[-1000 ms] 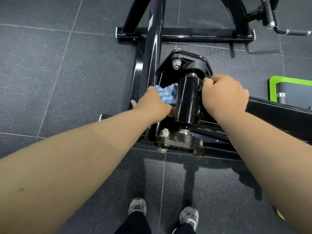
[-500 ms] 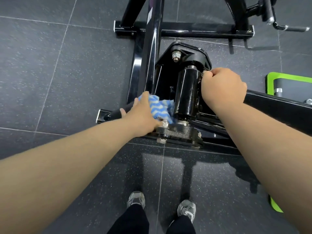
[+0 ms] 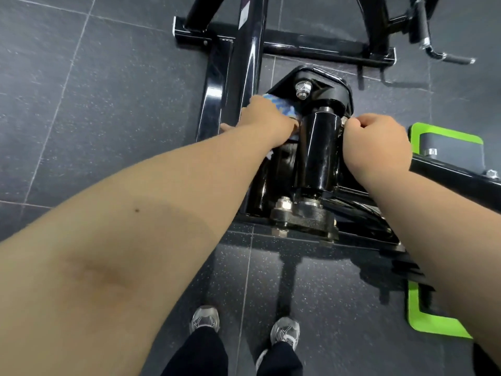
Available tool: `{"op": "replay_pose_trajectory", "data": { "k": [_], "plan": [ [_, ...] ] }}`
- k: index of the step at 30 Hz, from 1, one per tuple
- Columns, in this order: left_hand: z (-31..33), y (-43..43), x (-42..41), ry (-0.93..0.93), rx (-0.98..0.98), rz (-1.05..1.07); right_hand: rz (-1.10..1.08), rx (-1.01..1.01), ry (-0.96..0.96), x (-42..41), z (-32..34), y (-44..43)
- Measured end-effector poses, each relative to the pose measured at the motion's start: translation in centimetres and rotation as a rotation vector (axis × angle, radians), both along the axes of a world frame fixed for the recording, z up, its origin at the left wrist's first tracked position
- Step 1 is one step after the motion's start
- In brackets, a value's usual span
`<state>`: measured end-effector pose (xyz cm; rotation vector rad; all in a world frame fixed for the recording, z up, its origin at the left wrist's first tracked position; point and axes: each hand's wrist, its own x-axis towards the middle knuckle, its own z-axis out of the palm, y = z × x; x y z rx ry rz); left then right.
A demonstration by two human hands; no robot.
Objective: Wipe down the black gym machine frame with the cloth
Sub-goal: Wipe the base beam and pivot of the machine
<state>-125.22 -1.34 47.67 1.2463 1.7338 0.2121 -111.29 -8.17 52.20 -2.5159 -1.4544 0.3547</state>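
The black gym machine frame (image 3: pixel 250 58) runs away from me across the dark floor, with a glossy black pivot cylinder (image 3: pixel 320 153) at its middle. My left hand (image 3: pixel 264 119) presses a blue and white patterned cloth (image 3: pixel 284 107) against the frame just left of the cylinder's top, below a silver bolt (image 3: pixel 303 89). Most of the cloth is hidden under that hand. My right hand (image 3: pixel 376 146) is curled in a fist against the cylinder's right side; what it holds is hidden.
A cross bar (image 3: pixel 311 47) of the frame lies at the back, and a side handle (image 3: pixel 444 57) sticks out at top right. A green-edged plate (image 3: pixel 447 139) sits right of the frame. My two shoes (image 3: pixel 244 325) stand on the dark tiled floor (image 3: pixel 95 104).
My left hand has slid the cloth from low near the base bolts back up along the frame toward the cylinder's top. The right hand has stayed at the cylinder.
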Motion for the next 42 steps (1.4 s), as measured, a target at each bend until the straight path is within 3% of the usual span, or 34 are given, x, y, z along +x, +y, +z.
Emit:
{"op": "replay_pose_trajectory", "data": {
  "k": [5,10,14,20,23,25,29,32,35,37,39,41,42],
  "plan": [
    [0.3,-6.3,-3.3,0.157,-0.09,-0.371,-0.005,0.012,0.007,-0.2,-0.1,-0.1],
    [0.3,-8.5,-5.1,0.232,-0.2,-0.503,-0.016,0.01,0.006,-0.2,0.1,-0.1],
    [0.2,-4.3,-2.9,0.181,-0.116,-0.375,-0.028,0.003,0.006,-0.4,0.1,-0.2],
    [-0.4,-0.2,-0.2,-0.071,0.064,0.038,-0.04,0.021,0.007,-0.4,0.0,-0.1],
    [-0.8,-2.3,-1.7,-0.163,0.028,0.078,-0.033,0.016,0.017,-0.3,0.0,-0.1],
    [-0.6,-4.8,-3.0,-0.158,0.007,-0.013,-0.032,0.008,0.025,-0.1,-0.1,-0.1],
    [-0.5,-8.3,-5.1,0.072,0.093,-0.229,-0.016,0.012,0.041,0.1,-0.1,-0.3],
    [0.5,-9.2,-5.7,-0.045,0.234,-0.175,0.001,0.143,0.043,0.0,0.0,-0.9],
    [1.2,-8.3,-5.4,-0.144,0.344,0.02,-0.024,0.294,0.051,-0.2,0.6,-1.9],
    [1.4,-6.9,-4.6,-0.099,0.45,-0.074,-0.029,0.367,0.133,-0.9,1.0,-2.3],
    [1.1,-5.0,-3.8,0.114,0.608,-0.325,0.008,0.388,0.183,-1.9,0.9,-2.2],
    [1.0,-3.4,-3.1,0.322,0.74,-0.596,0.021,0.322,0.161,-2.3,0.5,-1.6],
    [0.7,-2.5,-3.1,0.334,0.766,-0.674,0.005,0.282,0.127,-2.5,0.3,-1.3]
  ]
}}
